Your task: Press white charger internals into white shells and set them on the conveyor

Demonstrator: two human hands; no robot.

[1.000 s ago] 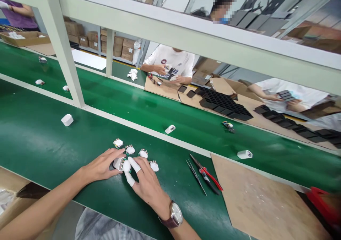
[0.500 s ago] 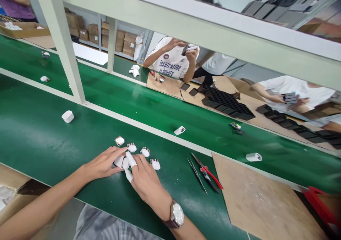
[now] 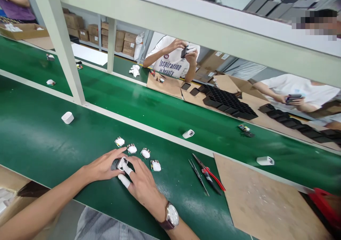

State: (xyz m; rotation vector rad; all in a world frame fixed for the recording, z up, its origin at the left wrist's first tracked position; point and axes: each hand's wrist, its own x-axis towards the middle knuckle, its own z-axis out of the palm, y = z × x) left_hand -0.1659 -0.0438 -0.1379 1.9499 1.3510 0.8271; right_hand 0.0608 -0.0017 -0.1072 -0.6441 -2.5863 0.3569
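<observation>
My left hand [image 3: 102,164] is closed around a small plastic housing [image 3: 122,163] with a white-rimmed mouth and a dark-looking side. That mouth faces my right hand [image 3: 142,179], whose index finger, in a white finger cot, reaches into the opening. The right thumb, also in a cot, is apart below the housing, and what lies inside is hidden. Just beyond my hands is a row of several small circuit boards with white tops, among them one circuit board [image 3: 155,165] by my right hand. A white empty-looking housing [image 3: 67,118] stands farther left on the green bench.
Tweezers [image 3: 199,177] and red-handled pliers [image 3: 209,174] lie right of my hands, beside a cardboard sheet [image 3: 266,194]. White housings, including one housing [image 3: 188,134], sit on the green belt [image 3: 149,115]. A frame post [image 3: 62,48] rises at left. Co-workers handle dark cases opposite.
The white-topped piece at the housing's mouth is out of sight, and my right index finger now enters the opening. Housings and boards on the belt have shifted right.
</observation>
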